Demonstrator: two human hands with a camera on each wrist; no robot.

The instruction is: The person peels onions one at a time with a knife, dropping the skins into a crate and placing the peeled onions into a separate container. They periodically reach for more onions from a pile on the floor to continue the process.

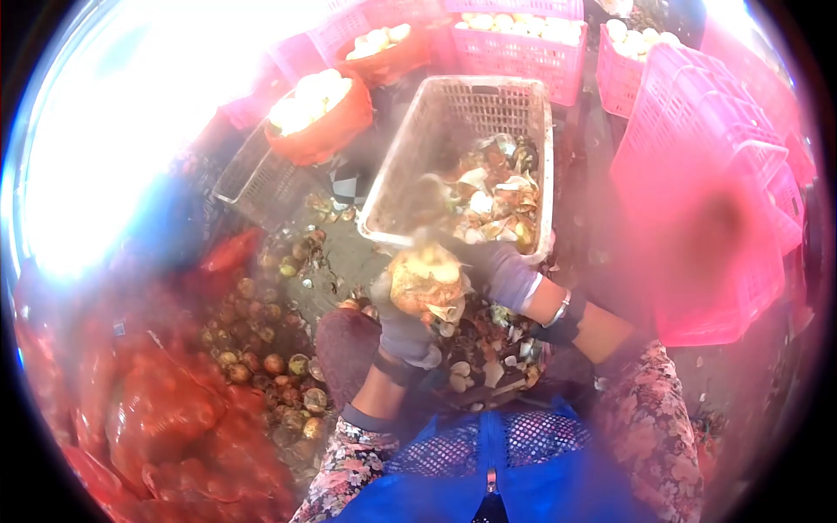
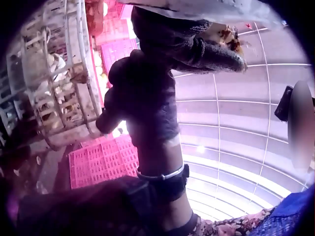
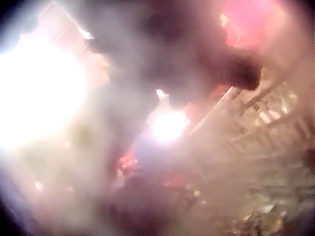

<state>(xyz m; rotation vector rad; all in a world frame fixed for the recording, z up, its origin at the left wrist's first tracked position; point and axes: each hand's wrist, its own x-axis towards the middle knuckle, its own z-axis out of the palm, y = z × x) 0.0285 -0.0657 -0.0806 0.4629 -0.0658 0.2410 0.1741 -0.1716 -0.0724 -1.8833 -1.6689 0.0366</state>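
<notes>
In the head view my gloved left hand (image 1: 403, 336) grips a large yellow-brown onion (image 1: 425, 277) with loose, flaking skin, just in front of the pale plastic crate. My right hand (image 1: 506, 272), also gloved, reaches in from the right, its blurred fingers at the onion's far side. From the left wrist view, the right hand (image 2: 145, 93) shows curled fingers close below the left hand (image 2: 197, 46); I cannot tell what they hold. The pale crate (image 1: 547, 166) contains onion skins and scraps (image 1: 497, 196). Haze and glare cover most of the right wrist view.
Unpeeled onions (image 1: 270, 362) lie on the ground at left, by red net bags (image 1: 166, 410). Orange baskets (image 1: 336, 131) and pink crates (image 1: 523, 65) of pale onions stand at the back. Stacked pink crates (image 1: 724, 131) rise at right. Scraps (image 1: 493, 370) litter the ground between my knees.
</notes>
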